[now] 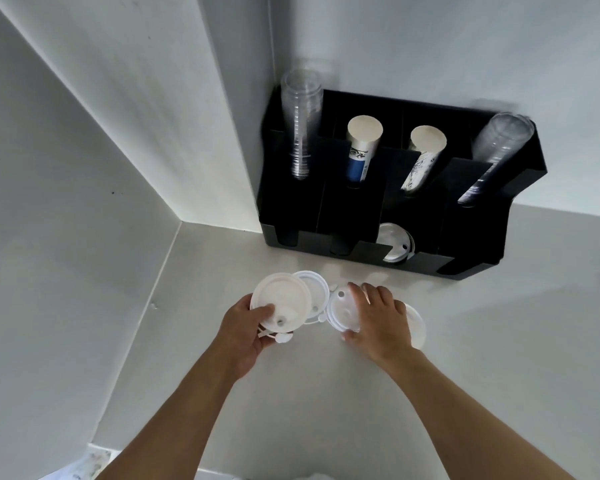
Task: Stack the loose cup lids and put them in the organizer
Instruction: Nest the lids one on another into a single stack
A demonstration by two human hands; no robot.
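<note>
We hold a lid stack (280,303) in our left hand (246,327), thumb on top, in front of the organizer (343,216). Our right hand (381,320) closes on another lid (342,306) on the counter (499,341); more lids (394,242) sit in the organizer's front slot.

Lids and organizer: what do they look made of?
Lids: probably thin moulded plastic, white and slightly translucent, with raised rims and small sip holes. Organizer: seemingly rigid black plastic or acrylic, smooth with a dull sheen; the exact material can't be told.
</note>
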